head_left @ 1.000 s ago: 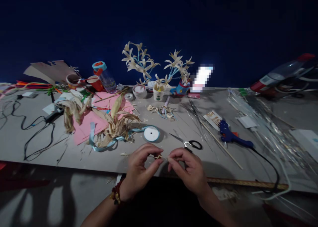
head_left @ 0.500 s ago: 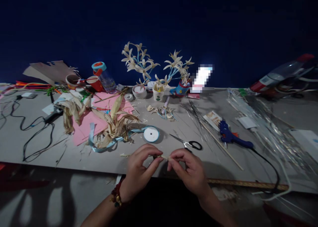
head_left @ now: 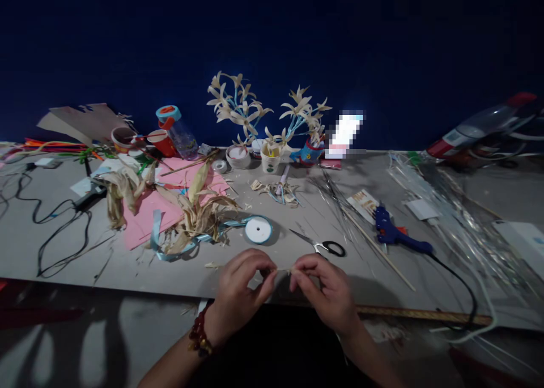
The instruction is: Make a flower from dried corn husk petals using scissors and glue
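A thin pale strip (head_left: 284,271) is stretched between my two hands at the table's front edge. My left hand (head_left: 246,283), with a beaded bracelet at the wrist, pinches its left end between thumb and finger. The right end is pinched by my right hand (head_left: 325,289). Just beyond the hands lie black-handled scissors (head_left: 317,243) with their blades pointing left, and a white spool (head_left: 258,229) with blue ribbon. Dried corn husks (head_left: 193,221) are heaped to the left of the spool.
Pink paper (head_left: 147,221) lies under the husks. A blue glue gun (head_left: 395,233) with a black cord rests at the right, near thin wires and a stick (head_left: 382,252). Husk flowers (head_left: 243,113) stand at the back beside a paper cup (head_left: 271,160) and a bottle (head_left: 182,136).
My left hand's fingers have rolled slightly, and the piece between the hands now looks thinner and straighter. My right hand has barely moved.
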`<state>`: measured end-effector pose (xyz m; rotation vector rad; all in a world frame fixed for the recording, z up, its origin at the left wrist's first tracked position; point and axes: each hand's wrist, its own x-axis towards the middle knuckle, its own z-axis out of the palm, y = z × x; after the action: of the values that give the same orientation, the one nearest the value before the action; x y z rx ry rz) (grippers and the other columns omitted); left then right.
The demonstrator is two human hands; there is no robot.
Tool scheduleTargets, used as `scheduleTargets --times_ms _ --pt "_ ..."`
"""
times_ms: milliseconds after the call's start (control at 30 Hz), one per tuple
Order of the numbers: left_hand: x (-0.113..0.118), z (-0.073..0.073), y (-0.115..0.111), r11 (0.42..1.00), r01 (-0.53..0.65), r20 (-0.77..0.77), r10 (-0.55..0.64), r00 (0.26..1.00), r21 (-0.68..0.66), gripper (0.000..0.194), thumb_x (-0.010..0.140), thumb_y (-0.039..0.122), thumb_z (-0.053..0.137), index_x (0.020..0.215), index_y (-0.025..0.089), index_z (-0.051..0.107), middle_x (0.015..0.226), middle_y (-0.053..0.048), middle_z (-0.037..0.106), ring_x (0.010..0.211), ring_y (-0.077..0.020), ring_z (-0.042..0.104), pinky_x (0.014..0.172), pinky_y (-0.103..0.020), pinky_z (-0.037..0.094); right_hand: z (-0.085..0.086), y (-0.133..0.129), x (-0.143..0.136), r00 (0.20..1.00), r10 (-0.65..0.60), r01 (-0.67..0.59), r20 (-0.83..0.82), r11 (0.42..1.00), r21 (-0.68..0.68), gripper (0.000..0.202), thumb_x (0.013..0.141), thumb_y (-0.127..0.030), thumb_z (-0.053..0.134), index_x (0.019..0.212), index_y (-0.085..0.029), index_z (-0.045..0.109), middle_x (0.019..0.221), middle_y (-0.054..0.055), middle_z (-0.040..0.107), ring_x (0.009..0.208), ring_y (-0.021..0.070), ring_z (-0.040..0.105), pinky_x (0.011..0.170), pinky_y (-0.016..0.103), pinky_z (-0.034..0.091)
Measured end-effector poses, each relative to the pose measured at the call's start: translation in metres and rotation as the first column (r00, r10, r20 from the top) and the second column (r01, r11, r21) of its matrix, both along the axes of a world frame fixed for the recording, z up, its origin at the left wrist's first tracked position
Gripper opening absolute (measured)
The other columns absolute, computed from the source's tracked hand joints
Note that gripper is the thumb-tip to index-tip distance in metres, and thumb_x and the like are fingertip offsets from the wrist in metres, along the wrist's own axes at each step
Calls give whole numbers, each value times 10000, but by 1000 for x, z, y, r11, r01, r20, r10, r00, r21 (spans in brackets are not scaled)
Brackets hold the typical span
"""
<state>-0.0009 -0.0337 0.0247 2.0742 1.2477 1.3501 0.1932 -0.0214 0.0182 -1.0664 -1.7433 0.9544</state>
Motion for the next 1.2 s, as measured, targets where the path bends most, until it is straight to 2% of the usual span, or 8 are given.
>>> scheduleTargets --times_ms 133,300,633,900,1200 --pt "-1 -3 0 998 -9 -19 10 1000 56 75 899 108 638 874 179 634 751 -39 693 710 -153 666 675 -252 554 -2 -2 1 1000 16 -16 -3 999 -41 96 948 -199 576 866 -224 618 659 -32 691 568 115 666 603 201 526" --pt "-1 -3 0 999 -31 -23 31 999 28 72 904 117 643 927 184 660 793 -47 722 749 -161 695 705 -261 576 0 -3 1 999 37 -37 -1 998 -53 87 946 -209 570 879 -222 624 669 -21 701 585 130 681 603 216 536" --pt "0 -2 -3 1000 -27 6 27 1000 5 138 906 69 612 965 179 669 845 -51 741 808 -157 710 754 -252 583 3 -6 -2 1000 -19 18 15 998 59 116 918 -162 591 834 -233 630 665 -33 704 582 121 685 623 201 550" --pt "0 -5 -3 999 -27 61 29 998 -38 160 905 82 650 1022 190 671 887 -51 740 846 -163 700 768 -266 578 -3 -9 -4 999 -35 36 -38 998 51 105 921 -157 600 856 -228 640 668 -29 705 563 117 678 601 197 557" --pt "5 -11 -3 996 -43 195 57 979 -74 131 926 99 622 988 194 687 812 -36 713 770 -158 687 718 -277 564 -4 -11 -6 998 -59 56 19 988 141 106 908 -155 620 848 -238 648 632 -28 708 553 140 676 610 240 555"
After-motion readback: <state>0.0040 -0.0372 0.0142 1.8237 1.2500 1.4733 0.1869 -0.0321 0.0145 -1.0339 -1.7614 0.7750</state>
